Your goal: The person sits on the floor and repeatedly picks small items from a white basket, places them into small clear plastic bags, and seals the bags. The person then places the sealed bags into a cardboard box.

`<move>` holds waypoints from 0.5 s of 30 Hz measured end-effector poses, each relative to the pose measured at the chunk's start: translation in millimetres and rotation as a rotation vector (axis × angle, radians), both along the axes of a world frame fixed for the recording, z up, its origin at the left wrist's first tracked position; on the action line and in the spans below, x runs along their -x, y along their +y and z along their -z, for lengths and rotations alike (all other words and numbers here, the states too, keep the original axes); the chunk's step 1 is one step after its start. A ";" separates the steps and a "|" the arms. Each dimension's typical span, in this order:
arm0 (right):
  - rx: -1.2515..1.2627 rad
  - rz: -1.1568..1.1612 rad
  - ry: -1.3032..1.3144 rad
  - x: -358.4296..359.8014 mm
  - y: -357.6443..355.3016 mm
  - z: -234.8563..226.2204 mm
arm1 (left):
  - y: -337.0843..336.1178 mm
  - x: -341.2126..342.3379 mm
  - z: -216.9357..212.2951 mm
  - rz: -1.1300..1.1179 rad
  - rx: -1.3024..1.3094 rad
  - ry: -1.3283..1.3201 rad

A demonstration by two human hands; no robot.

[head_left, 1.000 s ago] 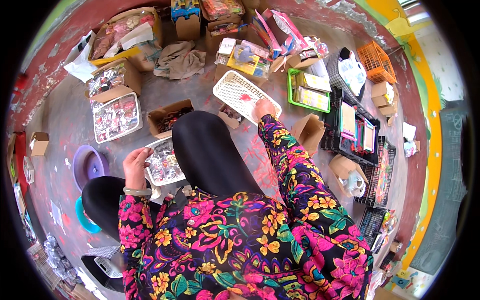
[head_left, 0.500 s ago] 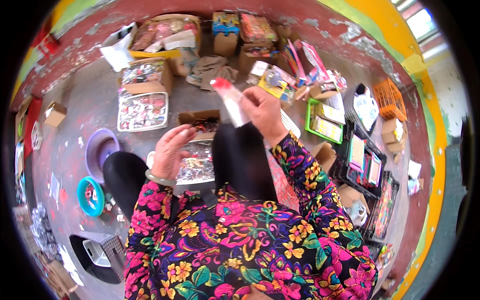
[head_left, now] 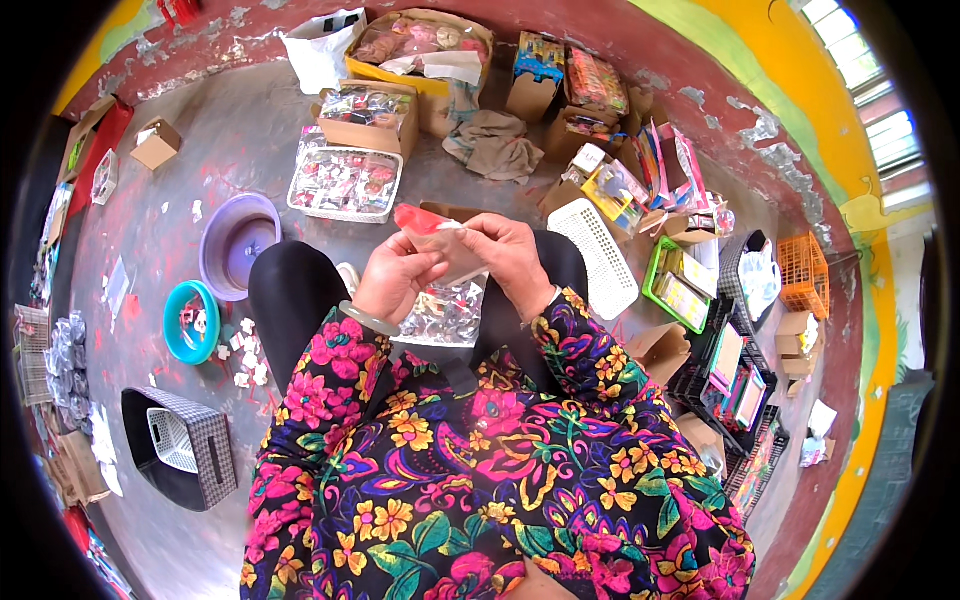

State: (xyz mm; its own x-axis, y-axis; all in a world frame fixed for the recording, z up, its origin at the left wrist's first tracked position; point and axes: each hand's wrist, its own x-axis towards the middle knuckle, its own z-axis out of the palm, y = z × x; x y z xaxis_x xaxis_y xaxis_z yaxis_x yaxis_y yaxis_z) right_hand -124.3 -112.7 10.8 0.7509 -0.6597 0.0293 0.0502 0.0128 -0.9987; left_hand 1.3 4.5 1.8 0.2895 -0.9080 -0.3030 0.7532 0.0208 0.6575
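In front of my lap, both hands hold a small clear plastic bag with a red top (head_left: 422, 219). My left hand (head_left: 398, 278) is closed, thumb and fingers pinching the bag's near side. Opposite it, my right hand (head_left: 510, 262) grips the bag's right edge, where a bit of white shows between the fingers. Whether anything is inside the bag I cannot tell. Below my hands, between my knees, a white tray of small packaged items (head_left: 442, 318) stands, partly covered by my wrists. Behind the bag, a cardboard box is mostly hidden.
Ahead stands a white basket of packets (head_left: 345, 185) beside a cardboard box (head_left: 370, 120). On my left are a purple basin (head_left: 240, 245) and a teal basin (head_left: 191, 322). To my right lie an empty white basket (head_left: 594, 258), a green crate (head_left: 684, 284) and black crates (head_left: 728, 362).
My hands have come together, and my left hand has taken hold of the bag that only my right held. The bag has moved lower and left; the view has shifted.
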 end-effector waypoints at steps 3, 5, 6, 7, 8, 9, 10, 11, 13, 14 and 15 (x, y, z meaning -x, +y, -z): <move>-0.266 -0.093 0.069 1.7 -8.0 3.7 | -0.9 0.3 2.2 0.015 0.040 -0.007; -0.346 -0.104 0.115 1.9 -10.0 0.4 | -0.6 -2.2 6.2 0.013 0.061 0.059; -0.343 -0.093 0.117 2.3 -10.6 2.2 | -1.2 -2.5 7.7 0.016 0.072 0.093; -0.340 -0.081 0.120 2.7 -10.6 4.2 | -1.9 -1.5 8.0 0.012 0.065 0.065; -0.253 -0.061 0.131 2.8 -10.0 7.1 | -2.5 -0.3 8.1 0.007 0.058 0.038; -0.168 -0.043 0.143 1.7 -8.2 10.4 | -2.4 0.6 9.2 0.001 0.048 0.011; -0.083 -0.024 0.154 0.8 -6.2 11.9 | -2.6 0.9 10.6 0.004 0.031 -0.021; 0.008 -0.024 0.162 1.0 -4.5 11.5 | -3.0 1.0 12.1 0.008 0.014 -0.051; 0.184 -0.034 0.172 -2.6 2.9 2.6 | -1.9 0.8 15.7 0.008 -0.038 -0.120; 0.244 -0.046 0.207 -4.0 4.2 7.1 | -1.9 1.5 18.3 0.008 -0.071 -0.154; 0.356 -0.019 0.219 -4.7 6.3 5.0 | -2.0 2.1 18.6 0.010 -0.102 -0.190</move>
